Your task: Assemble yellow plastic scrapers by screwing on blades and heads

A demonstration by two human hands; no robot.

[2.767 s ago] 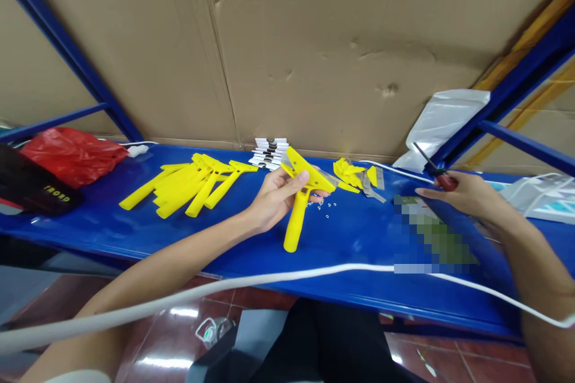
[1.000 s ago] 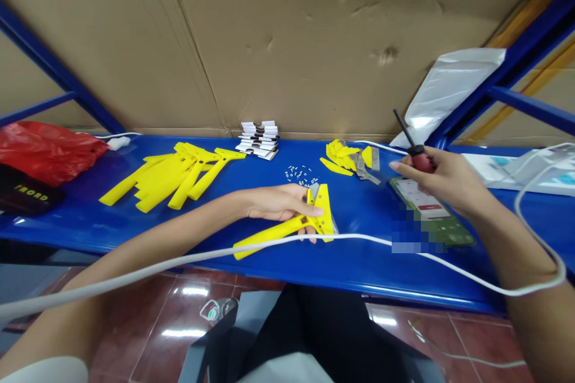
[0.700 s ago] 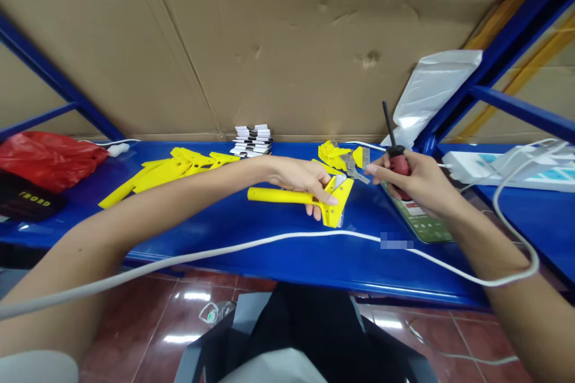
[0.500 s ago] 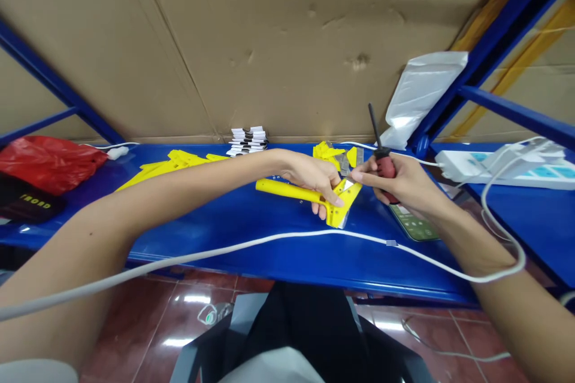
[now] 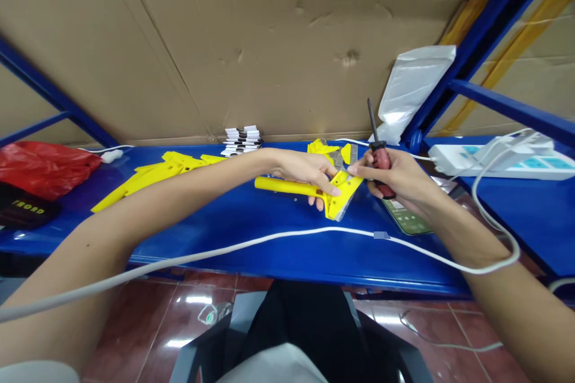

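Gripping a bright yellow scraper [image 5: 344,194] over the middle of a blue table [image 5: 278,263], I have the left hand [image 5: 305,169] closed around its neck, thumb on top and fingertips curled beneath. Through the head camera, from my distant post, the smooth, rounded handle points left, nearly level, while the flat head flares out at right, its wide edge slanting from upper right to lower left. Small dark holes mark the head; a pale, see-through strip runs along that edge. The right hand [image 5: 402,176] wraps a red-and-black screwdriver [image 5: 381,160], shaft tilted upward, with thumb and forefinger close together at the head's upper corner; whether they pinch anything, I cannot tell. Just behind lie loose yellow pieces [image 5: 320,146] and grey ones, with tiny pale bits [image 5: 295,199] scattered near the handle. Beyond the left forearm, yellow handles [image 5: 148,176] lie heaped near a white-and-black stack [image 5: 242,141]; a phone [image 5: 408,219] rests below the right hand.
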